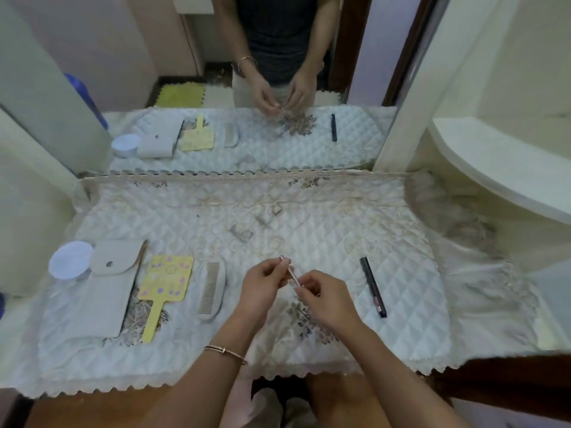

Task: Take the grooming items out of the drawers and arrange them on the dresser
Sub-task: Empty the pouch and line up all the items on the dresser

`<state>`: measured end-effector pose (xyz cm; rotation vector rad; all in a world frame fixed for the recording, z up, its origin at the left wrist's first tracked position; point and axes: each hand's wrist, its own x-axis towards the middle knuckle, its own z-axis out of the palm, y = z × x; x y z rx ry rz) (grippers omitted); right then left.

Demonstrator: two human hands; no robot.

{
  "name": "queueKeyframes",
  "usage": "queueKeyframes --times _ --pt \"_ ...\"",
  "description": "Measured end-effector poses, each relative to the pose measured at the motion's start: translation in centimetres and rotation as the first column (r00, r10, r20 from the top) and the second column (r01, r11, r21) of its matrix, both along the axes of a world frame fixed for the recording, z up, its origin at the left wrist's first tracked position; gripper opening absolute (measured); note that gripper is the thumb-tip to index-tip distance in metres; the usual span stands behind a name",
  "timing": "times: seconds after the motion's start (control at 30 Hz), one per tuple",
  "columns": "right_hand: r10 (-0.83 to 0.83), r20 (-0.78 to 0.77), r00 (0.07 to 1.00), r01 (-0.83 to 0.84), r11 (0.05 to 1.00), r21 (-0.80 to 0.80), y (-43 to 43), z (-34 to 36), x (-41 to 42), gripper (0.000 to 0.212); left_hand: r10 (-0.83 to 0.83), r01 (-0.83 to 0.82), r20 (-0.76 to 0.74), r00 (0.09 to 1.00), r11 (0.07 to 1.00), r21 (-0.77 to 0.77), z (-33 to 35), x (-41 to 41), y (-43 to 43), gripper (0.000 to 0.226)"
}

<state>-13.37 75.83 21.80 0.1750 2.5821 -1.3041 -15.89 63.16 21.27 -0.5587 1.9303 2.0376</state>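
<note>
Item 1, held: I see a thin metallic stick-shaped grooming tool point(289, 271) above the middle of the dresser's quilted cover point(309, 211). The left hand point(265, 281) pinches its upper end between thumb and fingertips; the right hand point(324, 296) pinches its lower end. Both hands are closed narrowly on it, and it runs diagonally between them, its far tip poking out above the left fingers. I cannot tell what kind of tool it is; it is too small and blurred.

Item 2: a gold bangle point(225, 352) on the left wrist.

Item 3: a dark pen-like stick point(373, 286) lying flat on the cover, to the right of the right hand and apart from it, tilted with its near end further right.

Item 4: a pale comb point(211, 288) lying flat just left of the left hand, teeth to the left, not touched.

Item 5: a yellow hand mirror point(163, 285) with small purple marks, handle toward me, just beside the comb on its left.

Item 6: a grey flap pouch point(111, 282), left of the mirror, long side running toward me.

Item 7: a white round lid or jar point(71, 260) at the far left, touching or overlapping the pouch's upper corner; I cannot tell which.

Item 8: a wall mirror point(247, 88) behind the dresser, reflecting the row of items and the person's hands.
</note>
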Motion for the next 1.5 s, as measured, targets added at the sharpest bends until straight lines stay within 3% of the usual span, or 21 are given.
queueKeyframes --times 0.17,0.3,0.37,0.43,0.57,0.7,0.87,0.97,1.1,1.23,1.37,1.5 --pt "-0.027 0.013 1.000 0.026 0.997 0.079 -1.5 0.8 -1.7 0.015 0.085 -0.088 0.071 0.994 0.995 0.047 -0.4 -1.8 -0.5 0.017" --pt "-0.003 0.045 0.999 -0.004 0.988 0.155 -2.1 -0.1 -1.5 0.018 0.375 -0.388 0.109 0.920 0.910 0.143 -0.5 -5.1 -4.0 0.029" --pt "-0.127 0.099 0.987 0.122 0.991 0.051 -1.8 -1.1 -0.8 0.019 0.280 -0.280 0.023 0.960 0.960 -0.028 0.1 -6.9 -7.1 0.032" --pt "-0.224 0.144 0.964 0.227 0.974 -0.008 -1.7 -1.4 -1.2 0.020 0.033 -0.032 0.000 0.999 0.968 -0.250 0.4 -7.2 -8.3 0.028" --pt "-0.252 0.159 0.955 0.257 0.966 -0.017 -2.5 -1.8 -3.0 0.017 -0.295 0.295 0.075 0.953 0.838 -0.460 -1.3 -4.2 -5.6 0.008" --pt "-0.285 0.141 0.948 0.280 0.959 0.051 -2.7 -2.5 -3.5 0.023 -0.352 0.279 -0.001 0.936 0.745 -0.606 -2.9 -1.9 -3.1 0.008" --pt "-0.282 0.156 0.947 0.272 0.959 0.083 -2.3 -3.0 -2.7 0.025 -0.378 0.257 -0.047 0.925 0.712 -0.654 -3.2 -1.0 -2.4 0.011" --pt "-0.357 0.056 0.932 0.349 0.930 0.118 -0.3 -3.1 -2.3 0.018 -0.366 0.237 -0.062 0.928 0.713 -0.660 -3.4 -0.9 -2.4 0.018" --pt "-0.437 -0.094 0.895 0.442 0.839 0.317 4.4 -3.6 -2.1 0.025 -0.361 0.242 -0.043 0.931 0.704 -0.668 -3.4 -0.9 -2.6 0.021" --pt "-0.496 -0.021 0.868 0.456 0.779 0.430 6.7 -4.7 -1.7 0.030 -0.352 0.222 -0.078 0.933 0.730 -0.646 -2.9 -1.0 -2.9 0.018" --pt "-0.492 0.025 0.870 0.452 0.817 0.359 6.8 -4.3 -1.5 0.022 -0.396 0.267 -0.099 0.913 0.762 -0.590 -1.7 -1.3 -1.6 0.015" --pt "-0.402 0.033 0.915 0.402 0.915 0.024 5.0 -1.2 -0.4 0.017 -0.339 0.304 -0.038 0.940 0.884 -0.355 -0.9 -1.1 1.6 0.024"
